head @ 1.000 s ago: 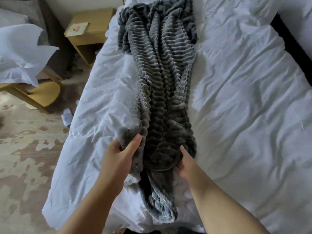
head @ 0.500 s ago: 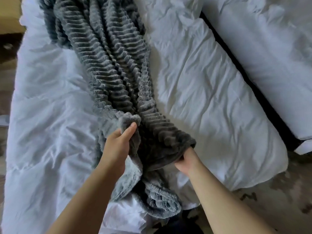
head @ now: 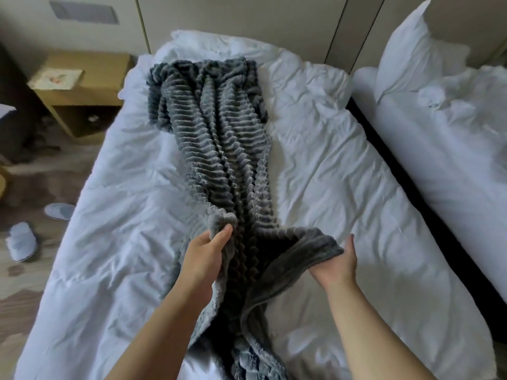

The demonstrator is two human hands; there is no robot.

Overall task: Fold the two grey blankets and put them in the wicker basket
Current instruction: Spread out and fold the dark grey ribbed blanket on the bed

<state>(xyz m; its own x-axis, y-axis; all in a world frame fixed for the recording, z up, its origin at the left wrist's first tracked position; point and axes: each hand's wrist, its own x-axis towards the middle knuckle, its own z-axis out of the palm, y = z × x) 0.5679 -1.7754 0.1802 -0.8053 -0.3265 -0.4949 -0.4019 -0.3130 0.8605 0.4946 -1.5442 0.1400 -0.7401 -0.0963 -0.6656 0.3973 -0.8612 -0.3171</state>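
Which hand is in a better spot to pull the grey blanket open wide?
Probably the right hand. The loose edge of the grey blanket lies over it, with bare white duvet beside it to pull across. The left hand grips a bunched fold nearer the middle.

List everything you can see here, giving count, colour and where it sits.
blanket: one, grey, lengthwise on near bed
near bed: one, white, centre
second bed: one, white, right
pillow: one, white, upright on second bed
nightstand: one, wooden, left of near bed
card: one, pale, on nightstand
slippers: two, pale, floor at left
left hand: one, grips blanket's near edge
right hand: one, under blanket's corner, fingers hidden
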